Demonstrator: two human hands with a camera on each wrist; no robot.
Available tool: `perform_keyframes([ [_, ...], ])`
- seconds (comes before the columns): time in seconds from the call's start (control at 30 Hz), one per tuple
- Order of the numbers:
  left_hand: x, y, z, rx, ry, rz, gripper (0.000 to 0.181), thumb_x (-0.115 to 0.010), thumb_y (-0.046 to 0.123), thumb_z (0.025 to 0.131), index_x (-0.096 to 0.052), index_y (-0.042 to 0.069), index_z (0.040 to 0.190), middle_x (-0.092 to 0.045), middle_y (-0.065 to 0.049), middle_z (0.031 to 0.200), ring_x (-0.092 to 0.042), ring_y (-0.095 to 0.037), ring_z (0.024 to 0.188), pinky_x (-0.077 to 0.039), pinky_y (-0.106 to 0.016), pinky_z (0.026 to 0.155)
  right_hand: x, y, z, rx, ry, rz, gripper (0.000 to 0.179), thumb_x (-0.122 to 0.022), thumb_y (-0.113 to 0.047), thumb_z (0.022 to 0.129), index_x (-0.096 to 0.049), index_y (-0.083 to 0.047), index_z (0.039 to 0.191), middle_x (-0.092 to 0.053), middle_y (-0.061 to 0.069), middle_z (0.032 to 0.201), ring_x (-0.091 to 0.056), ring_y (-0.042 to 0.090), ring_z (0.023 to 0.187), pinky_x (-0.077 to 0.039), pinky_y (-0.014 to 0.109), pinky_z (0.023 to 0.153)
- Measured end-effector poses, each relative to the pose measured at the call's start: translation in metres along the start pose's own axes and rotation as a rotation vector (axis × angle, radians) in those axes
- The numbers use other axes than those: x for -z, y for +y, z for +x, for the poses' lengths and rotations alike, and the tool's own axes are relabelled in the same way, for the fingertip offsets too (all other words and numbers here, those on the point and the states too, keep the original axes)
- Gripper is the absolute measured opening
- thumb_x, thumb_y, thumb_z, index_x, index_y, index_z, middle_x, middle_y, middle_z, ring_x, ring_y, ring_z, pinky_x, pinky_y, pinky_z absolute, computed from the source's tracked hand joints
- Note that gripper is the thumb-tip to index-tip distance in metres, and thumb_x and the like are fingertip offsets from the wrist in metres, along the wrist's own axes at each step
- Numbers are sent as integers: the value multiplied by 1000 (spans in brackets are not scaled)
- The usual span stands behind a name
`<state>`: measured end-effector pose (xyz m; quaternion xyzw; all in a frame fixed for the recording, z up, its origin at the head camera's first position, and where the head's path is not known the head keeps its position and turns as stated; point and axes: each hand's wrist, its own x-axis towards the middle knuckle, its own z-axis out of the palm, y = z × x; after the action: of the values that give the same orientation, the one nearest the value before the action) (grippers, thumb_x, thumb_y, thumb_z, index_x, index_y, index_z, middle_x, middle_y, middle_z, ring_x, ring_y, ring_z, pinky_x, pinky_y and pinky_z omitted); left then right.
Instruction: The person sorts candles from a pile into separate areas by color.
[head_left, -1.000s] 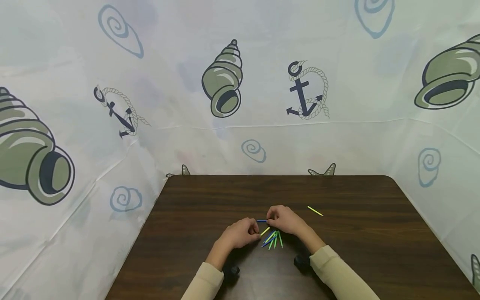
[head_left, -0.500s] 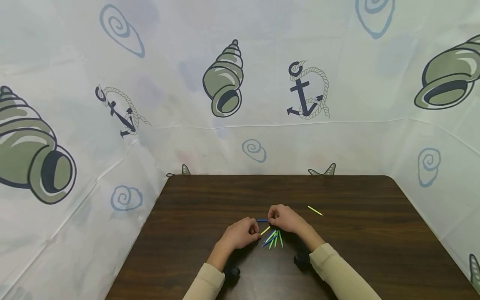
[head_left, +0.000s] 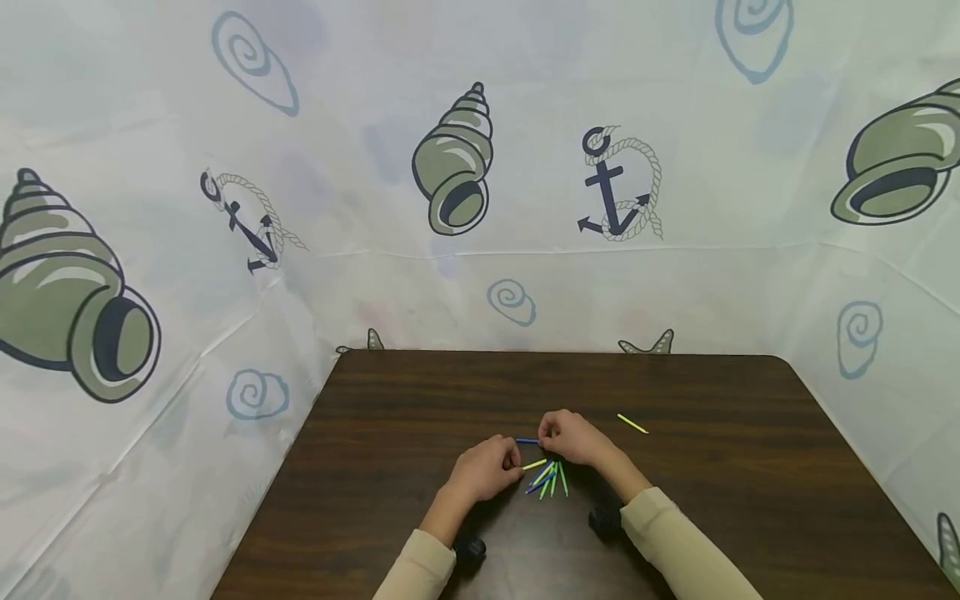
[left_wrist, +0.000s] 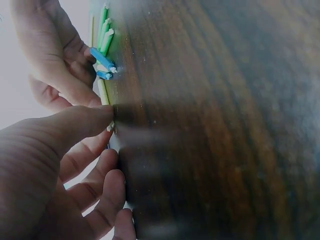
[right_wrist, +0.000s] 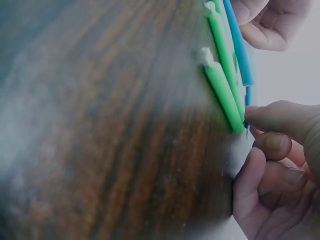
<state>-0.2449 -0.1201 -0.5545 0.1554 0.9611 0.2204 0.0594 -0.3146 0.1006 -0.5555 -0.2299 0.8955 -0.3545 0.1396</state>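
Note:
My left hand [head_left: 483, 468] pinches the left end of a thin yellow candle [head_left: 535, 464] between thumb and fingertip, low over the table. The candle's other end points at a fanned bunch of thin green candles [right_wrist: 222, 95] and blue candles [left_wrist: 103, 60], whose pale wicks show in the wrist views. Just behind the bunch, my right hand [head_left: 573, 437] pinches the right end of a separate blue candle [head_left: 527, 440], which lies nearly crosswise. The fingers hide that end. In the right wrist view, the green candles lie close to the right thumb.
Off to the right and farther back lies another yellow candle [head_left: 633, 423] on the dark wooden table [head_left: 712, 500]. A black wrist device sits under each forearm, one at left [head_left: 471, 550] and one at right [head_left: 604, 522]. A patterned cloth [head_left: 360, 192] hangs behind and beside the table.
The yellow candle in my left hand has swung flatter, its far end moving right toward the bunch. My right hand stays at the blue candle. The head view has shifted slightly.

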Motion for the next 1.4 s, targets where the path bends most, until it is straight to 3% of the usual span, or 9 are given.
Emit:
perform_keyframes([
  [0.37,-2,-2,2,-6,6,-2,16,-78,28,99,-65,27,90,-53,10,86,-49,-6,70,-41,-28,62,14,11,-1,-5,42,55,7,-69,-14,105,-73,-10,100,-58,-2,67,-55,12,53,-48,29,53],
  [0.67,-3,-3,3,-5,23,12,15,-77,30,100,-65,28,91,-56,9,88,-50,-5,72,-42,-30,64,36,25,-8,-42,124,39,8,-69,-15,104,-74,-9,101,-52,-5,68,-45,10,57,-39,27,56],
  [1.0,-1,-4,1,2,19,-21,12,-76,27,101,-66,26,93,-55,9,87,-50,-8,72,-42,-32,66,58,38,-16,-85,146,15,13,-68,-15,105,-76,-5,103,-57,0,75,-47,14,64,-40,30,60],
  [1.4,-3,-3,0,8,25,-16,13,-76,27,100,-66,26,92,-54,10,86,-50,-7,72,-42,-31,67,63,55,-18,-209,181,-41,15,-66,-13,104,-76,-2,104,-65,6,84,-56,18,70,-46,32,64],
])
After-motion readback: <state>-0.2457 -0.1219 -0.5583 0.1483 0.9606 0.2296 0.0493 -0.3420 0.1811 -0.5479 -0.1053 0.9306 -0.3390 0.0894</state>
